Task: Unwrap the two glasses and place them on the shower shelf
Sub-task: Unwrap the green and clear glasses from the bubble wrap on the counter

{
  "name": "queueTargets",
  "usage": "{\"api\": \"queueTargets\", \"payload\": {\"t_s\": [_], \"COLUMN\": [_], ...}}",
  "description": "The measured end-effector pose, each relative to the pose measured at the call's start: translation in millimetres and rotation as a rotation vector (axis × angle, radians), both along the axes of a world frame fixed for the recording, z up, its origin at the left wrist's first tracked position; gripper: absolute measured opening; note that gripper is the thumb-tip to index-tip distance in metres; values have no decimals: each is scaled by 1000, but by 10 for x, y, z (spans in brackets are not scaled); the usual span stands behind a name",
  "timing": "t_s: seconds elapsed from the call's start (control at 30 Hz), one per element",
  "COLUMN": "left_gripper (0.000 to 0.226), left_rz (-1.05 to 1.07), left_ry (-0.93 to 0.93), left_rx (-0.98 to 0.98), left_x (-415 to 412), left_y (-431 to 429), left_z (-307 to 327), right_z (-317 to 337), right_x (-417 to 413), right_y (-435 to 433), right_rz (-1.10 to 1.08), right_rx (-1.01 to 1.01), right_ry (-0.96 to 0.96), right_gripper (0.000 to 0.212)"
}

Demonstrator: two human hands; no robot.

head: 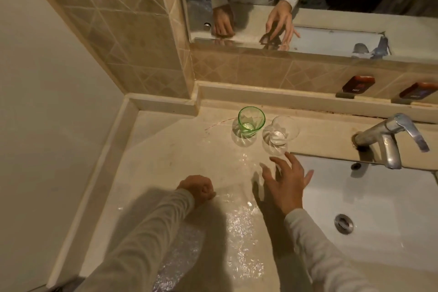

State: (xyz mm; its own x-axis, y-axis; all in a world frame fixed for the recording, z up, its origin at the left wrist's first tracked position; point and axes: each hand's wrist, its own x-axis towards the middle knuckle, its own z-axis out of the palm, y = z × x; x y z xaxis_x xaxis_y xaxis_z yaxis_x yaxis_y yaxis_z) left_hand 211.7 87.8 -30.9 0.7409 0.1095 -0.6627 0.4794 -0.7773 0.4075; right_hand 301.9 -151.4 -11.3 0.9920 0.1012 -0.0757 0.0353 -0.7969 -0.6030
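A green glass and a clear glass stand upright and bare, side by side at the back of the beige counter. A sheet of clear bubble wrap lies flat on the counter in front of them. My left hand is a closed fist resting on the wrap's far edge; whether it pinches the wrap I cannot tell. My right hand hovers with fingers spread just in front of the clear glass, fingertips close to its base, holding nothing.
A white sink basin with a metal drain lies to the right, a chrome tap behind it. A mirror above the tiled backsplash reflects my hands. Two dark dispensers hang on the tiles at right.
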Motion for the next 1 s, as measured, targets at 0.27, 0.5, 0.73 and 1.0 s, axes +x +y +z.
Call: {"api": "queueTargets", "payload": {"t_s": [0.27, 0.5, 0.73, 1.0], "left_gripper": [26, 9, 8, 76], "left_rz": [460, 1050, 1263, 280], "left_ry": [-334, -594, -628, -421], "left_rx": [-482, -505, -404, 160], "left_x": [-501, -688, -544, -1083], "left_y": [126, 746, 1383, 1163], "left_z": [362, 599, 612, 335], "right_z": [119, 264, 212, -92], "right_x": [-672, -935, -975, -725], "right_y": [-399, 324, 1105, 1587], "right_rz": [-315, -253, 6, 8], "right_rx": [202, 731, 634, 171], "right_ry": [180, 561, 605, 449], "right_gripper": [61, 121, 37, 74]}}
